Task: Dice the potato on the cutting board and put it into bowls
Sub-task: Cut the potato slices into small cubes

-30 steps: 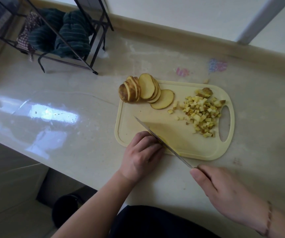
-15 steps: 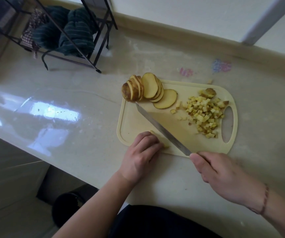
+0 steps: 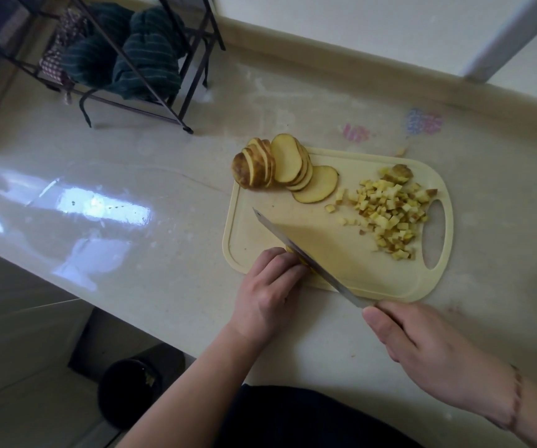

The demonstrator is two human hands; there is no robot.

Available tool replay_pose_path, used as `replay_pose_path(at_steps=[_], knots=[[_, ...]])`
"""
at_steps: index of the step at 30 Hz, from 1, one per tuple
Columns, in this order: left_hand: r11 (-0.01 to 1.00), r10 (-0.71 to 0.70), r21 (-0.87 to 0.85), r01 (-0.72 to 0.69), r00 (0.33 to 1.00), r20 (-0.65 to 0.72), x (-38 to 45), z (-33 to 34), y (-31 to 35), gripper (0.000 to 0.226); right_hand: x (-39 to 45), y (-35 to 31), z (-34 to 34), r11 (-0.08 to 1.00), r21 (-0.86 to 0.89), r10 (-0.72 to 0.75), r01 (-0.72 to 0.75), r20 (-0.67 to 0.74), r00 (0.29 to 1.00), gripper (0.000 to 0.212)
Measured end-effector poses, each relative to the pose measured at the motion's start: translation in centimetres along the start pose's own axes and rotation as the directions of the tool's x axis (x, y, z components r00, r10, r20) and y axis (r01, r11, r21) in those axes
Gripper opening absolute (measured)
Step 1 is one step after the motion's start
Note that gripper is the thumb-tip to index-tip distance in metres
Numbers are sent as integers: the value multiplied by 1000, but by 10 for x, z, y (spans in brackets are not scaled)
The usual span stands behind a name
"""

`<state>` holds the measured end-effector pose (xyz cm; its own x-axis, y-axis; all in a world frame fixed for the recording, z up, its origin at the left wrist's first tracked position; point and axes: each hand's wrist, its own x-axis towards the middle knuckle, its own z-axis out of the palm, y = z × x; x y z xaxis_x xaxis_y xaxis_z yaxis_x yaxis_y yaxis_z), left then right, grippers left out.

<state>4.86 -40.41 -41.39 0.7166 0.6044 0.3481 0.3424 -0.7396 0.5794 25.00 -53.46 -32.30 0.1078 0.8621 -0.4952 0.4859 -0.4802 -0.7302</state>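
Left hand (image 3: 268,294) at the near edge of the cutting board (image 3: 335,263), fingers curled together, pinning down a small potato piece (image 3: 294,252). Right hand (image 3: 422,347) clamped round the knife (image 3: 306,258) handle, blade slanting across the board against the left fingers. Potato slices (image 3: 286,169) fanned at the far left corner; diced pile (image 3: 390,211) near the handle hole.

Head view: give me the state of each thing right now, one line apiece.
Potato slices: uncut, fanned at the board's far left corner.
Diced potato: piled near the handle hole.
Cutting board: flat on the counter.
Knife: blade down beside the left fingers.
Left hand: pressing a potato piece.
Right hand: gripping the knife.
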Motion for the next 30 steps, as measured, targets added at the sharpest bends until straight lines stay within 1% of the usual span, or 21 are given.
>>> replay_pose_path(at_steps=[4,6,8,12,16,21,25,30], knots=[[1000,5,-6,-5,1000,-12,1,0,-2,12,13,-7,8,999,-17,-36,36,-3,999,53],[1000,1,-9,-1,1000,-13,2,0,-1,15,21,-10,10,998,-34,-54,54,-1,999,49],[1000,2,-7,-2,1000,-11,0,1,-2,13,23,-9,6,998,-32,-48,48,-5,999,52],[1000,9,9,-9,1000,-7,-1,2,-5,10,20,0,-5,1000,-9,1,-1,-34,999,66],[1000,-10,-8,10,1000,-27,-4,1,-4,14,18,-1,-3,1000,12,16,-16,7,1000,71],[1000,8,-15,-8,1000,-16,-4,-2,-1,10,8,-5,0,999,46,7,-9,47,999,69],[1000,-4,-26,4,1000,-1,-4,-1,-1,10,5,-4,3,999,43,-11,10,38,999,66],[1000,-2,-29,1,1000,-19,-5,0,-1,6,1,-3,3,1000,15,-15,14,17,1000,62]])
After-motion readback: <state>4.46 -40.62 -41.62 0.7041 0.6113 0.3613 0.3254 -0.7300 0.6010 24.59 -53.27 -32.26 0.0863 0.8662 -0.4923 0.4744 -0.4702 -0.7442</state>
